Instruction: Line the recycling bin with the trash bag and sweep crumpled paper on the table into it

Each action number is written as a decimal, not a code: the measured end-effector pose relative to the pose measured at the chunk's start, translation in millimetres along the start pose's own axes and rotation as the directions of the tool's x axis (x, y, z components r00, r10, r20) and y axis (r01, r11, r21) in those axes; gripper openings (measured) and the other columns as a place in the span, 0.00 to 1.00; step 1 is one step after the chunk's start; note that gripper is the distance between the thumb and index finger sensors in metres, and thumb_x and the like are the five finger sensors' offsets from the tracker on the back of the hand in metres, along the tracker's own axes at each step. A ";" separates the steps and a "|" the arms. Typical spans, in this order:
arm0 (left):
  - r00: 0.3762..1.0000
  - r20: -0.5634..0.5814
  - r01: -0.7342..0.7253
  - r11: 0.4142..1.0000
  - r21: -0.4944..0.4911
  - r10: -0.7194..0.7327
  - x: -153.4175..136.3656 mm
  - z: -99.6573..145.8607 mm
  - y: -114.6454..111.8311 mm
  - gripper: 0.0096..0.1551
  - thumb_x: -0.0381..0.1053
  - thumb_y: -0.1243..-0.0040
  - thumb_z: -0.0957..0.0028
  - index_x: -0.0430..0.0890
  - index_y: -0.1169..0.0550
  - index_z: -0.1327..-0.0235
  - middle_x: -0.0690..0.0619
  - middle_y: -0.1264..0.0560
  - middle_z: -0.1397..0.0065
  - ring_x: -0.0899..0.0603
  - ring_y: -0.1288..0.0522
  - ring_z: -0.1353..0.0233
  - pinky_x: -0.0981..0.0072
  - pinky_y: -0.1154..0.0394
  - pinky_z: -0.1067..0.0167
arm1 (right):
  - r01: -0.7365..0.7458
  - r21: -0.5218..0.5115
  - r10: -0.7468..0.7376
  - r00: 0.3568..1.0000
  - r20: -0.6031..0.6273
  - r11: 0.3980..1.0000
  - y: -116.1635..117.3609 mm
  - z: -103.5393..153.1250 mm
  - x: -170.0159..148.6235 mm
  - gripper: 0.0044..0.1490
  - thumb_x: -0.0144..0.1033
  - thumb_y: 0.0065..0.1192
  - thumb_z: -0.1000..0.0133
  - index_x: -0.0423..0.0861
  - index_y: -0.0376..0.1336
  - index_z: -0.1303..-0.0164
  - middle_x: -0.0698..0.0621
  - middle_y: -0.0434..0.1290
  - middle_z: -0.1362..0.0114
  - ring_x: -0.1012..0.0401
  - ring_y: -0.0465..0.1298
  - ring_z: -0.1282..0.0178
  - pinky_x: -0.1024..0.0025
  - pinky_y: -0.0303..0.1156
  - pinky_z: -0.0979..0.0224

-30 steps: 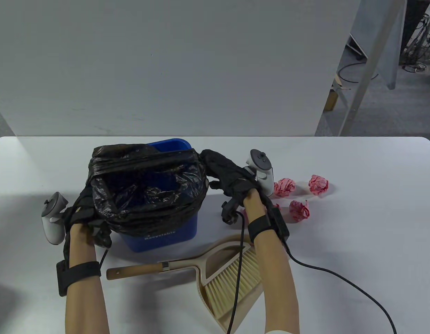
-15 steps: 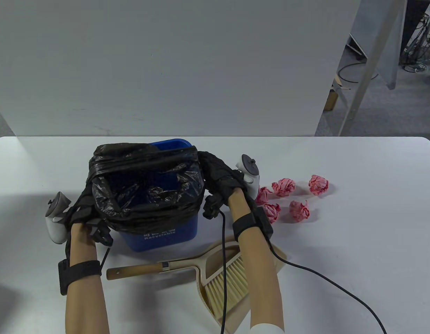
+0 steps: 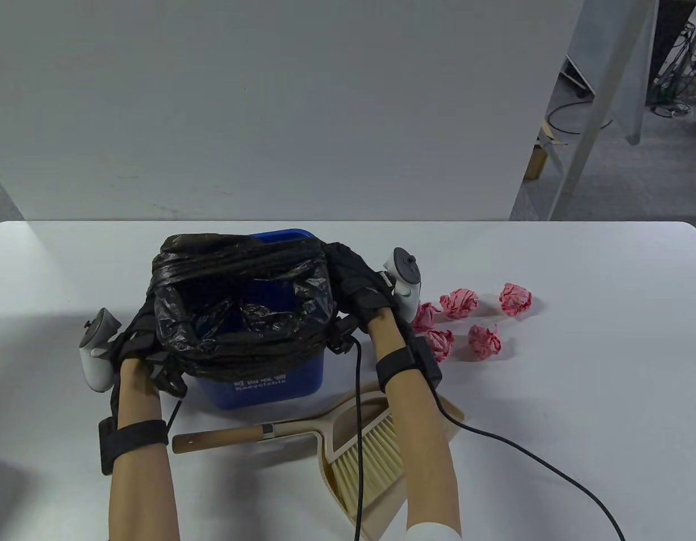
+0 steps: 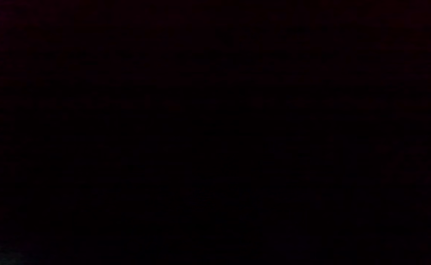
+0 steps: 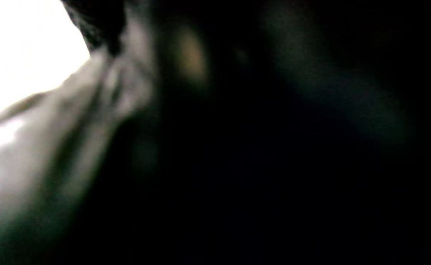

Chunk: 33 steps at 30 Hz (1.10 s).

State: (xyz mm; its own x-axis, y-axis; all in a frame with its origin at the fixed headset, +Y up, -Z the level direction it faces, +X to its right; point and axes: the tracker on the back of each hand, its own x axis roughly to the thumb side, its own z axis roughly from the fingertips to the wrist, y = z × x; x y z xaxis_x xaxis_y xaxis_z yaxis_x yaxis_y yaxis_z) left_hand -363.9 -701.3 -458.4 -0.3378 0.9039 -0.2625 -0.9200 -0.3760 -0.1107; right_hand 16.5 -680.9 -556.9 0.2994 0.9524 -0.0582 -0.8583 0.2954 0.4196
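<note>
The blue recycling bin (image 3: 263, 386) stands left of centre on the table, with the black trash bag (image 3: 240, 307) spread over its mouth and bunched round the rim. My left hand (image 3: 140, 341) holds the bag's left side low by the rim. My right hand (image 3: 356, 284) lies along the bag's right rim and grips it; black glove and black plastic merge there. Several pink crumpled paper balls (image 3: 459, 301) lie on the table just right of my right hand. The left wrist view is fully black, the right wrist view dark and blurred.
A beige dustpan (image 3: 332, 437) with a hand brush (image 3: 376, 451) in it lies in front of the bin, its wooden handle (image 3: 224, 438) pointing left, under my right forearm. A black cable (image 3: 511, 445) trails right from my wrist. A white wall panel (image 3: 269, 112) stands behind the table.
My right hand moved left from beside the paper balls onto the bag's right rim. The left hand and the bin shifted slightly right, and the bag sits tighter over the rim.
</note>
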 end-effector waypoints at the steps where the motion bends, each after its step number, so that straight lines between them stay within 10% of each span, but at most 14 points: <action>1: 1.000 -0.006 -0.001 1.000 0.006 0.001 0.1 0.9 -0.7 0.39 0.71 0.62 0.30 0.59 0.48 0.09 0.46 0.56 0.05 0.25 0.65 0.12 0.18 0.58 0.30 | -0.014 0.012 0.015 1.000 -0.019 1.000 -0.2 -1.6 -0.7 0.22 0.49 0.53 0.32 0.46 0.60 0.37 0.40 0.61 0.15 0.38 0.60 0.16 0.25 0.51 0.24; 19: 0.994 -0.108 0.010 0.993 0.121 0.003 0.9 4.7 7.7 0.34 0.65 0.63 0.28 0.52 0.38 0.12 0.46 0.46 0.07 0.24 0.54 0.12 0.18 0.46 0.29 | -0.189 -0.089 0.160 0.951 -0.265 0.978 -5.3 -6.9 12.0 0.21 0.50 0.50 0.29 0.45 0.60 0.37 0.46 0.69 0.22 0.46 0.71 0.22 0.34 0.65 0.24; 26: 0.994 -0.107 0.030 0.997 0.072 -0.022 0.3 0.0 5.7 0.50 0.77 0.59 0.35 0.46 0.42 0.10 0.41 0.49 0.07 0.21 0.56 0.13 0.14 0.48 0.31 | -0.181 -0.125 0.126 0.924 -0.360 0.976 -13.8 -2.5 -9.4 0.21 0.47 0.51 0.29 0.43 0.60 0.38 0.44 0.70 0.24 0.44 0.71 0.24 0.35 0.66 0.25; 33: 0.988 -0.153 0.032 0.993 0.116 -0.014 1.2 1.7 7.9 0.37 0.62 0.63 0.28 0.43 0.40 0.12 0.36 0.46 0.09 0.19 0.51 0.15 0.19 0.44 0.29 | -0.198 -0.111 0.138 0.904 -0.405 0.974 -16.4 -1.7 -14.0 0.21 0.46 0.51 0.29 0.42 0.60 0.38 0.43 0.69 0.23 0.43 0.70 0.23 0.35 0.65 0.25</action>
State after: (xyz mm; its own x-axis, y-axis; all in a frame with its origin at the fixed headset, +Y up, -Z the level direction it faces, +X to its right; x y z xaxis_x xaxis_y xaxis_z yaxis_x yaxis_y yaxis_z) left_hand -372.0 -702.9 -458.0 -0.2906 0.8672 -0.4044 -0.9472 -0.3206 -0.0069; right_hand 25.7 -699.0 -564.5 -0.0163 0.9321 -0.3619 -0.9413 0.1078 0.3200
